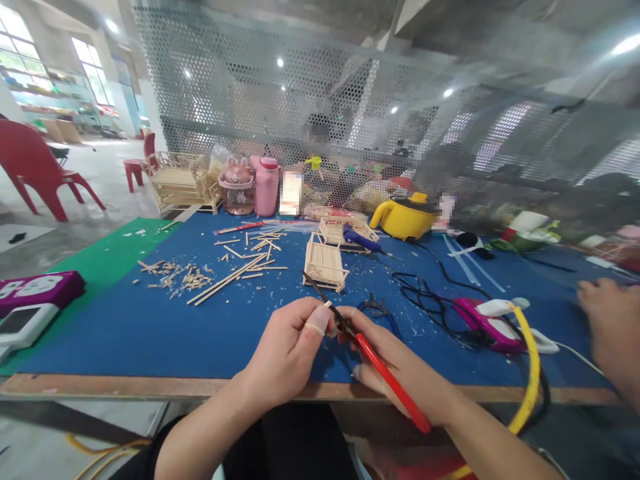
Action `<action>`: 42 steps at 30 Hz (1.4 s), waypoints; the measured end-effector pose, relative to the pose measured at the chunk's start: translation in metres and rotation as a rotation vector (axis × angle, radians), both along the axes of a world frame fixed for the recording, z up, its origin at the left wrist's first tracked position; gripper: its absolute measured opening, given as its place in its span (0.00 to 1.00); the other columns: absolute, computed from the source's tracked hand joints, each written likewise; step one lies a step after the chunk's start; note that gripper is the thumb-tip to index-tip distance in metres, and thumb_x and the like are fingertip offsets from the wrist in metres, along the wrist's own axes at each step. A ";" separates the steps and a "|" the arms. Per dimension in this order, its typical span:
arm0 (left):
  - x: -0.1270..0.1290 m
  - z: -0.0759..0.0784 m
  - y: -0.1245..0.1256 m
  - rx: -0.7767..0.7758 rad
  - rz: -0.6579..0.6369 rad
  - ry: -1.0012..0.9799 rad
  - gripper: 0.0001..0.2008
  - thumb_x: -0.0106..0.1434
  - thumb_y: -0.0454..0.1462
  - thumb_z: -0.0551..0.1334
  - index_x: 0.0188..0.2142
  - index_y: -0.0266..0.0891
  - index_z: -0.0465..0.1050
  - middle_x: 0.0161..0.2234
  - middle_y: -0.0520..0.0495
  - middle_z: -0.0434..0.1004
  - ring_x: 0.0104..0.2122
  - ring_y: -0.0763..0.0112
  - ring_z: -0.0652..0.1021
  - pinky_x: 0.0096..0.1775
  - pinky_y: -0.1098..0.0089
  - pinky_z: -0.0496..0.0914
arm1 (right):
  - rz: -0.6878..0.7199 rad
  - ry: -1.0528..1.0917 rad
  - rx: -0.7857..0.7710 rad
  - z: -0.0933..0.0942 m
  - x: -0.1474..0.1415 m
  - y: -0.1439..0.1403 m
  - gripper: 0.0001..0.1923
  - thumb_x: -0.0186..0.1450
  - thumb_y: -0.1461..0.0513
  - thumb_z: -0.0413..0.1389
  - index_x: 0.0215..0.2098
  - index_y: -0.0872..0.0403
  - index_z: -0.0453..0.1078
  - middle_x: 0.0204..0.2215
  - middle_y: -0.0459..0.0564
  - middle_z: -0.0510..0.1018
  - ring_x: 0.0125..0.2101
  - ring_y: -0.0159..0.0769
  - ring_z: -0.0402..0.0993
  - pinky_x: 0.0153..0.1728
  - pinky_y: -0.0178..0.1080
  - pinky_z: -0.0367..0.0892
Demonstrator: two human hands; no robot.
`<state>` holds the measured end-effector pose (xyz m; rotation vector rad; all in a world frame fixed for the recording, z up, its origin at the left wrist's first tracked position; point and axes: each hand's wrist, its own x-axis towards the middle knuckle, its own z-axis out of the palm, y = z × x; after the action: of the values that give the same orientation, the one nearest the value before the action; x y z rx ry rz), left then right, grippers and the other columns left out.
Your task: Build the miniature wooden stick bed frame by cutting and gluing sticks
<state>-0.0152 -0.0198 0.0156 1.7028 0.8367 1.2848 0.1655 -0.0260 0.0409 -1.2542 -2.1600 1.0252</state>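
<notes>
My left hand (295, 343) pinches a short pale wooden stick (327, 304) between thumb and fingers, above the table's front part. A pale band circles its thumb. Close beside it, my right hand (387, 357) is closed around a red-handled tool (385, 373) with a long, thin, dark tapering end; whether it is scissors or pliers I cannot tell. The dark end points forward and left, passing beside the stick piece. Just beyond its tip sits a small slatted wooden model (324, 262) on the blue table surface (165, 333).
Loose sticks (235, 273) and offcuts (183, 277) lie to the left. Behind are a purple glue gun (360, 239), a yellow pot (407, 217) and a pink bottle (266, 187). Black cables and a power strip (490, 327) lie right, near another person's hand (610, 313).
</notes>
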 end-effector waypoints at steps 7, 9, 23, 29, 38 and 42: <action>0.006 -0.009 0.005 -0.012 0.040 -0.036 0.17 0.69 0.40 0.48 0.27 0.37 0.67 0.26 0.52 0.71 0.28 0.76 0.70 0.34 0.76 0.64 | 0.017 0.047 -0.092 0.003 0.002 -0.003 0.37 0.49 0.74 0.47 0.56 0.46 0.61 0.37 0.43 0.73 0.36 0.33 0.69 0.46 0.38 0.65; 0.007 -0.008 0.006 -0.001 0.048 -0.018 0.17 0.69 0.40 0.49 0.27 0.37 0.67 0.26 0.52 0.72 0.28 0.76 0.71 0.34 0.76 0.64 | 0.020 0.052 -0.102 0.005 0.002 -0.004 0.37 0.49 0.74 0.47 0.56 0.46 0.60 0.36 0.42 0.73 0.37 0.34 0.70 0.46 0.39 0.65; -0.005 -0.009 0.007 0.085 -0.027 0.213 0.18 0.69 0.40 0.47 0.28 0.36 0.68 0.26 0.51 0.70 0.28 0.75 0.69 0.32 0.75 0.61 | -0.258 -0.138 0.232 -0.018 0.000 -0.008 0.15 0.59 0.61 0.55 0.44 0.50 0.59 0.34 0.46 0.75 0.34 0.35 0.73 0.38 0.37 0.67; -0.005 -0.015 0.000 0.150 -0.141 0.085 0.16 0.69 0.37 0.48 0.35 0.36 0.72 0.31 0.48 0.72 0.32 0.73 0.72 0.37 0.75 0.64 | -0.143 -0.050 0.451 -0.022 0.003 -0.016 0.28 0.58 0.63 0.57 0.52 0.51 0.49 0.43 0.52 0.71 0.43 0.37 0.71 0.45 0.40 0.66; -0.008 -0.019 -0.002 0.139 -0.123 0.135 0.16 0.70 0.39 0.47 0.28 0.36 0.66 0.27 0.50 0.67 0.29 0.75 0.68 0.34 0.75 0.62 | -0.006 -0.270 0.410 -0.012 0.010 -0.010 0.15 0.58 0.68 0.50 0.41 0.51 0.51 0.25 0.41 0.64 0.23 0.30 0.60 0.25 0.34 0.59; -0.007 -0.019 -0.002 0.133 -0.129 0.154 0.17 0.70 0.39 0.47 0.27 0.36 0.64 0.26 0.51 0.66 0.28 0.76 0.68 0.33 0.75 0.61 | 0.038 -0.325 0.445 -0.012 0.014 -0.009 0.16 0.58 0.71 0.47 0.42 0.53 0.53 0.22 0.40 0.62 0.20 0.30 0.57 0.23 0.33 0.55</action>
<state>-0.0226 -0.0222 -0.0030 1.9482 0.7294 1.1549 0.1795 -0.0349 0.0294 -1.2233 -2.4781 0.3289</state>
